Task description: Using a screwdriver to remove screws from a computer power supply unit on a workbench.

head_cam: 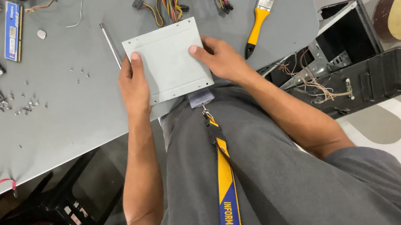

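So both hands are clamped on a flat grey metal plate at the near edge of the grey table: left hand grips its left side, right hand its right. A yellow-handled paintbrush lies just right of it, a screwdriver on its left, loose screws further left.

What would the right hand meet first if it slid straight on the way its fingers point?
The right hand points up-left across the grey metal box it grips. Past the box's far edge, the thin metal rod likely comes first, though depth is unclear.
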